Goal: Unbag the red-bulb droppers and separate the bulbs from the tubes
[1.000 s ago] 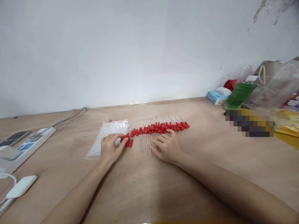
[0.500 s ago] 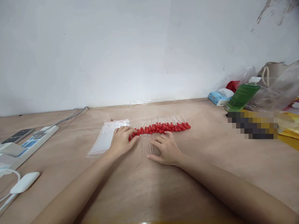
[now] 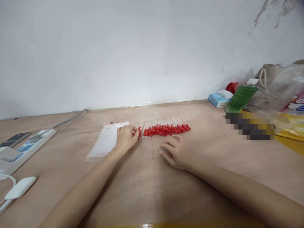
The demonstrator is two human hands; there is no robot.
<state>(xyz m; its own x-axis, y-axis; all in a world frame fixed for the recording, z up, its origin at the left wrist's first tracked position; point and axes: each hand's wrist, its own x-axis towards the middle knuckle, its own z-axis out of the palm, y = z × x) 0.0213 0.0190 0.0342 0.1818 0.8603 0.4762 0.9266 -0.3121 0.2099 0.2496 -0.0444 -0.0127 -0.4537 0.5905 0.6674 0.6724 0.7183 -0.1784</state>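
A row of glass droppers with red rubber bulbs [image 3: 163,129] lies across the table, clear tubes pointing toward the wall. At its left end my left hand [image 3: 125,136] is closed on red-bulbed droppers; its fingers hide how many. Below the row lie several bare clear glass tubes [image 3: 147,148], side by side. To their right, my right hand [image 3: 177,152] rests near the table with fingers apart and slightly bent, holding nothing. Partly beneath my left hand is a clear zip bag [image 3: 101,144] with something white showing through.
On the left are a power strip [image 3: 30,150], a phone [image 3: 15,139] and a white plug-like piece [image 3: 21,187] with cables. At the right stand a blue tissue pack [image 3: 217,99], a tilted green bottle [image 3: 241,96] and plastic bags [image 3: 273,91]. A wall closes off the back.
My right hand has drawn away rightward from the bare tubes. My left hand has closed around bulbs at the row's left end, and a small gap now separates them from the rest.
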